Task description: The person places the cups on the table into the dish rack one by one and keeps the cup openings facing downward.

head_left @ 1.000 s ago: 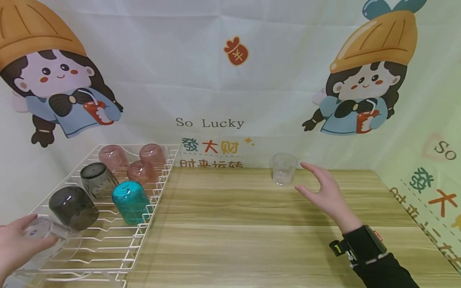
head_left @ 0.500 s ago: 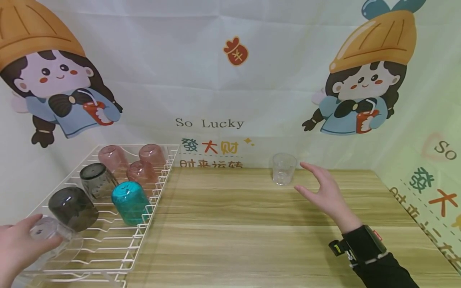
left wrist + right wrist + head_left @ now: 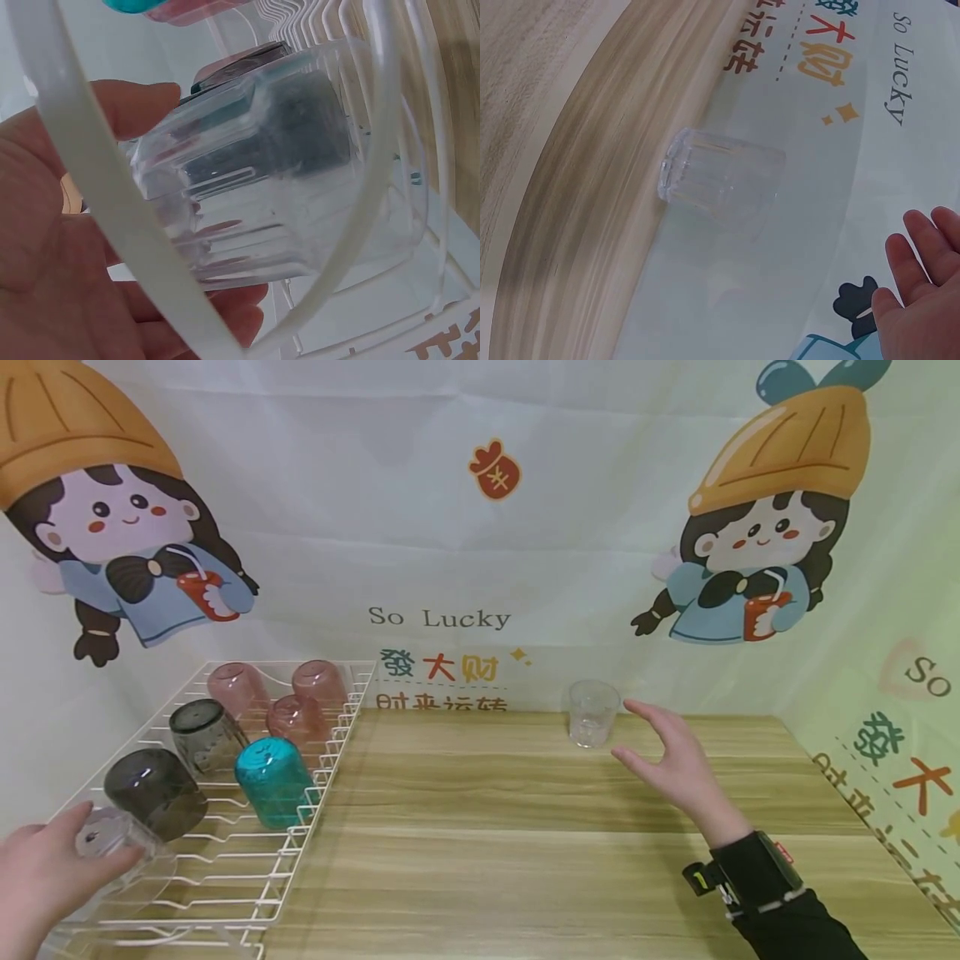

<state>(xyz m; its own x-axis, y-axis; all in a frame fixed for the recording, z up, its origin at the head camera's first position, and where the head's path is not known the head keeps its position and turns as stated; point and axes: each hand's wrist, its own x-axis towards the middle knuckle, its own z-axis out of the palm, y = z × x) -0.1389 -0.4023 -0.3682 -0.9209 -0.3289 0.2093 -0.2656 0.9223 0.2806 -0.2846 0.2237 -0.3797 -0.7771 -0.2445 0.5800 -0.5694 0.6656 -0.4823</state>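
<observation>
At the near left, my left hand [image 3: 45, 868] holds a clear glass [image 3: 123, 852] upside down at the near end of the white wire rack [image 3: 247, 881]. Thumb and fingers lie on opposite sides of that clear glass [image 3: 240, 172] in the left wrist view, close to its base. A second clear glass [image 3: 592, 714] stands upright at the back of the wooden table. Just right of it is my right hand [image 3: 682, 768], thumb and fingers spread apart and nothing between them. The right wrist view shows this standing glass [image 3: 720, 176] apart from the fingers [image 3: 911, 270].
Several upturned glasses occupy the rack: pink glasses [image 3: 236, 689] at the back, a grey glass [image 3: 206, 739], a dark glass [image 3: 153, 793] beside the held one, and a teal glass [image 3: 273, 785]. A printed cloth [image 3: 450, 527] hangs behind the wooden table [image 3: 525, 860].
My left hand has shifted slightly right with the glass; the base of the glass moved right more than its rim, so its tilt altered. The right hand stays nearly still.
</observation>
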